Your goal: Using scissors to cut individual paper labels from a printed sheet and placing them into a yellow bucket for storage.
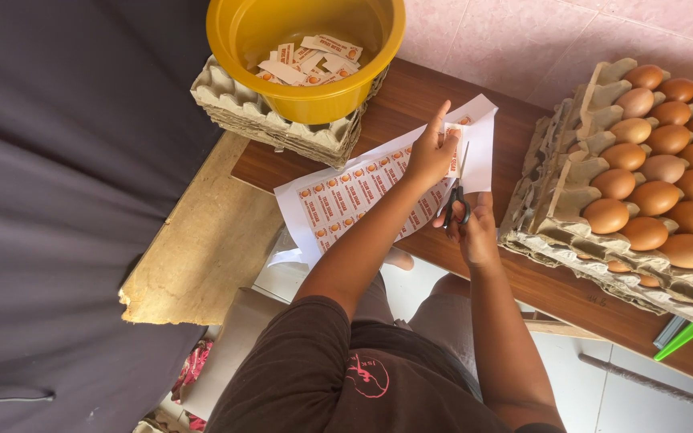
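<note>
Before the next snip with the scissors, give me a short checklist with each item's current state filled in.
1. Right hand has its fingers through the scissors handles: ok.
2. Left hand pinches the label sheet beside the blades: ok.
3. Left fingers out of the blade path: cannot tell; they lie very close to the blades.
4. Sheet supported: ok; it lies partly on the table, with the near edge overhanging.
5. Yellow bowl with cut labels within reach, on the empty egg trays: ok.
6. Egg tray apart from the cutting hand: ok; it stands to the right, not touching.
</note>
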